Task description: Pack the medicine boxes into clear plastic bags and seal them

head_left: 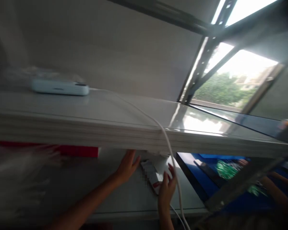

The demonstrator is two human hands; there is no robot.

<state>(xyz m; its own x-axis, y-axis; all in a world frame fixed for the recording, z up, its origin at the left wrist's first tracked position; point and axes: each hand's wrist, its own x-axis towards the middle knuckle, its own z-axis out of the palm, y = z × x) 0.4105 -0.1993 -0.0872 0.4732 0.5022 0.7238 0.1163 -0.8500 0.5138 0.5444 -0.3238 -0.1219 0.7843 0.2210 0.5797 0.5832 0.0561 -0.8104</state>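
On the lower shelf, twd its right edge, the phone-like device lies btwn L hand and nearer R hand, its long axis slanting far-left to near-right. L thumb stands wide; R fingers are half-curled, contact unclear.

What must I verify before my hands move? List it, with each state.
1. Flat grey rectangular item lying on the white lower shelf: ok.
2. Left hand free of any held object: ok, fingers spread.
3. Right hand free of the grey item: cannot tell, they overlap in view.
4. Thin white cable kept off the shelf edge: not ok, it drapes over it beside the right hand.
5. Pale blue rounded plastic device resting on the upper shelf: ok.
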